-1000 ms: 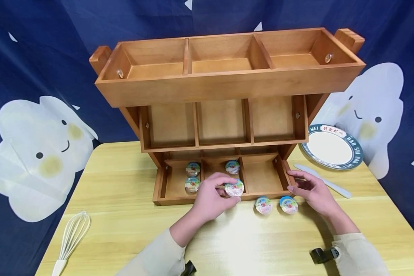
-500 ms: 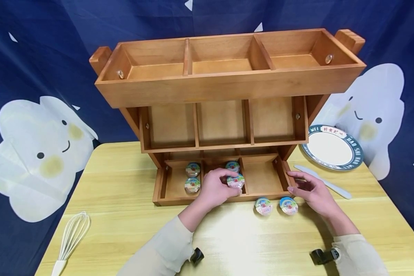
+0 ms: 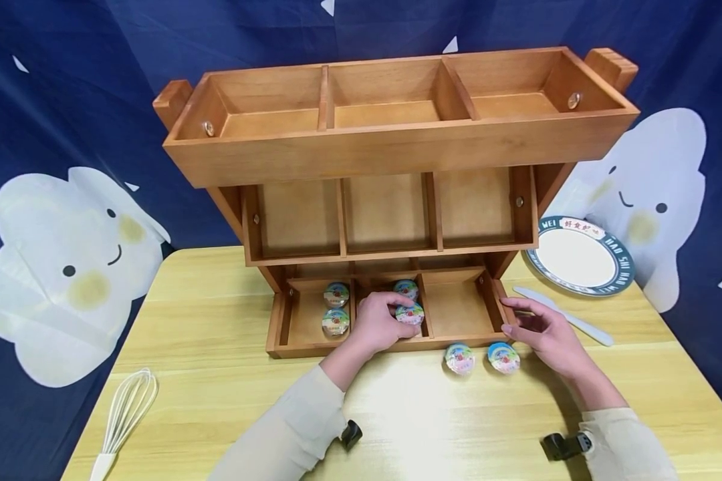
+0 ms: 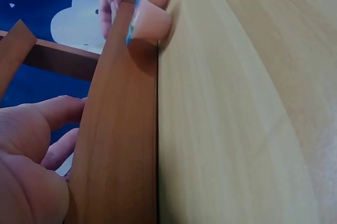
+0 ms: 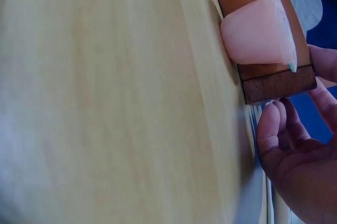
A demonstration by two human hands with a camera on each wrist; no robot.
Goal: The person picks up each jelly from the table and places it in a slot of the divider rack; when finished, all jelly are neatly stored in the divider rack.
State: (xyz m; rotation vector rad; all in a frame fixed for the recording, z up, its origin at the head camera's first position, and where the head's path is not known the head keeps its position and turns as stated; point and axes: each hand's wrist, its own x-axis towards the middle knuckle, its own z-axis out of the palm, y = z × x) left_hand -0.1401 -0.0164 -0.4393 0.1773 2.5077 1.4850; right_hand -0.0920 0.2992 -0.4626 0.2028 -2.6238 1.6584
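My left hand point(image 3: 382, 324) pinches a jelly cup point(image 3: 410, 314) with a printed lid between thumb and fingers, inside the middle bottom compartment of a three-tier wooden storage box point(image 3: 397, 151). Another jelly cup point(image 3: 406, 289) sits right behind it. Two more stand one behind the other in the left compartment, the front jelly cup point(image 3: 335, 322) nearest the wall. My right hand point(image 3: 541, 333) grips the bottom tier's right front corner point(image 5: 279, 83). Close to it on the table stand two pink jelly cups, a left cup point(image 3: 460, 359) and a right cup point(image 3: 503, 358). The left wrist view hides the held cup behind the front wall.
A white whisk point(image 3: 126, 414) lies at the table's left. To the right are a pale plastic knife point(image 3: 565, 315) and a green-rimmed plate point(image 3: 579, 257). The box's upper tiers overhang the bottom one. A dark blue curtain point(image 3: 397, 23) hangs behind.
My left hand has carried the pinched jelly cup from over the front wall back and down into the middle compartment, in front of the cup there. My right hand has stayed put.
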